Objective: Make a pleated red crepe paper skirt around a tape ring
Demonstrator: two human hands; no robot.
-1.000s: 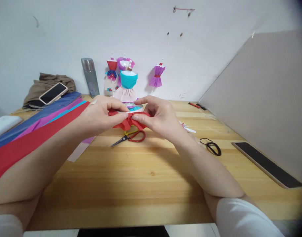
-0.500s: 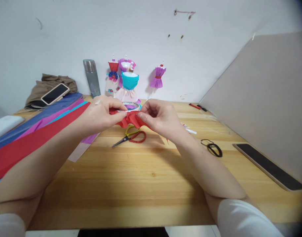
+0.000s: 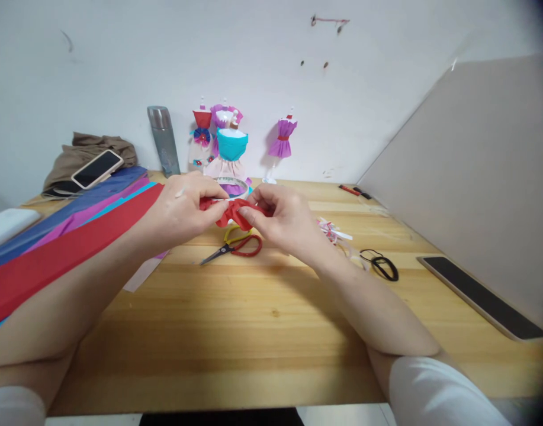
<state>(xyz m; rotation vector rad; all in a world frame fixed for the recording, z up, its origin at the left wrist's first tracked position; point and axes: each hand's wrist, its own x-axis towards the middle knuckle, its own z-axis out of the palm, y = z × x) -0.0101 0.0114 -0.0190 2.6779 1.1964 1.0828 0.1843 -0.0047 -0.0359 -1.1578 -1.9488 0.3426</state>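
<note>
l. hand [image 3: 182,204] & r. hand [image 3: 284,216] both pinch a red ruffled strip [image 3: 235,218], thumbs vs. fingers, l. on its l. end, r. on its r. part; strip's held up above the table [image 3: 253,331], over the scissors' [image 3: 222,251] handles. room: wide stretch of wood btwn the forearms, from scissors to front edge; narrower gap r. of the r. forearm, up to a flat dark slab [image 3: 479,296] w/ pale rim, near the grey side panel [image 3: 484,177]. l. side's tighter: long red sheet [image 3: 76,242] runs right by the l. forearm. black loop [image 3: 382,266] & scraps [image 3: 328,231] lie just r. of the r. arm. textures: strip thin, crinkly, wavy-edged; red sheet flat, smooth, straight-edged; table pale grained wood. scissors: dark blades, 1 yellow & 1 red handle loop. round tape roll [image 3: 230,180] w/ lettered rim just behind the hands; 4 mini dress forms [image 3: 233,145] by the wall, ruffled skirts on some.
</note>
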